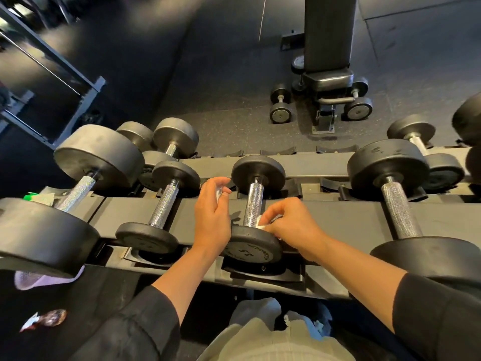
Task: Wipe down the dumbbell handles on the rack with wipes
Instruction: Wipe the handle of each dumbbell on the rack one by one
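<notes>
Head view looks down on a dark rack (338,220) with dumbbells laid across it, handles running away from me. I see my right hand (289,225) at the near end of the middle dumbbell (253,201), fingers curled and pinching a white wipe (261,225) that touches the lower part of the knurled steel handle, just above the near weight plate. My left hand (212,214) hangs just left of that same handle, not touching it; its fingers are loosely curled and a small white scrap (220,194) shows between thumb and forefinger, though I cannot tell exactly what it is. Both forearms come up from the bottom of the frame in black sleeves.

To the left of the middle dumbbell lies a smaller dumbbell (162,207), and further left a much larger one (75,188) with something green (32,197) beside its handle. To the right sits another heavy dumbbell (398,204). Beyond the rack, on the dark floor, stands a bench (329,48) with two small dumbbells (280,104) resting at its foot. A pale cloth (39,278) peeks out under the big plate at the lower left.
</notes>
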A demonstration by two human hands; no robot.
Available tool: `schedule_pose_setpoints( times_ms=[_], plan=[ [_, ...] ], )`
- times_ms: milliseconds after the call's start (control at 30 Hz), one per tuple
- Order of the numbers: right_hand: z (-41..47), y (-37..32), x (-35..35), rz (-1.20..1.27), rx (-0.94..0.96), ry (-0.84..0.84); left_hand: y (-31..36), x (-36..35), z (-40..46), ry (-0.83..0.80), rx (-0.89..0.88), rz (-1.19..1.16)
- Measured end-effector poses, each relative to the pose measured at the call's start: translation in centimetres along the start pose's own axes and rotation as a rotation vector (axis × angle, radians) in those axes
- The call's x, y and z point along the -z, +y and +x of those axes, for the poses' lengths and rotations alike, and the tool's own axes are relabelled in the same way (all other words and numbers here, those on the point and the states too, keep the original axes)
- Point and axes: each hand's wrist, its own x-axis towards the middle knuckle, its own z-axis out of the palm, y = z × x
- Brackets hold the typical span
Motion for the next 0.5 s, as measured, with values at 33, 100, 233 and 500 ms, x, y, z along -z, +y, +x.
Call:
schedule_pose_setpoints(
  times_ms=[33, 100, 233, 500],
  plan=[
    [-0.4, 0.1, 0.1, 0.015, -0.018, -0.029, 0.1, -0.1, -0.1, 0.002, 0.000, 0.005],
    [-0.9, 0.0, 0.6, 0.061, -0.036, -0.043, 0.4, -0.4, -0.3, -0.002, -0.005, 0.024],
    [-1.5, -1.1, 2.5, 0.157, -0.003, 0.114, 1.8, -1.5, -0.7, -0.060, -0.076, 0.111],
    [-2.9, -2.0, 9.0, 0.186, 0.105, 0.339, 7.8, -4.5, -2.3, -0.099, -0.308, 0.113]
  ],
)
